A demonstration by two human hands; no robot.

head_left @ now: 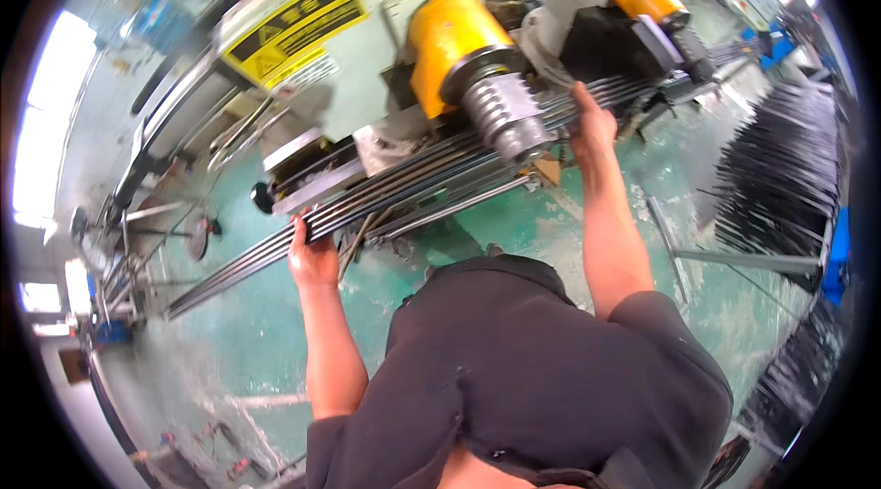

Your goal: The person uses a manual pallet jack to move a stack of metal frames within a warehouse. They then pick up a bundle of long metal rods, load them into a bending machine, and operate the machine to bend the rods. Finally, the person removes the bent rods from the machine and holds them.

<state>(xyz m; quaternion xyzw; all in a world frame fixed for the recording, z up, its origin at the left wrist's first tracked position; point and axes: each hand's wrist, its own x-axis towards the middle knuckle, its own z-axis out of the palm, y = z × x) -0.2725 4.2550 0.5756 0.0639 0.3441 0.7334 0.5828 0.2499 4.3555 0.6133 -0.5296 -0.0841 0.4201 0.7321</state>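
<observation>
Two hands: left hand (pixel 312 255) and right hand (pixel 592 122) are closed around the long metal rods (pixel 404 182), mid-frame.
Danger: fingers could be pinched by the ribbed roller (pixel 503 117).
Slip: rods could be dropped.

Dark grey short-sleeved shirt (pixel 541 370) worn; loose, creased fabric fills near centre of view. Sleeves ended above elbows, hems seen on both upper arms. Small pale specks scattered on cloth at right shoulder. Both forearms left bare. Left hand (pixel 314 260) and right hand (pixel 592 122) ungloved; no watch, rings or bands seen at wrists.
</observation>
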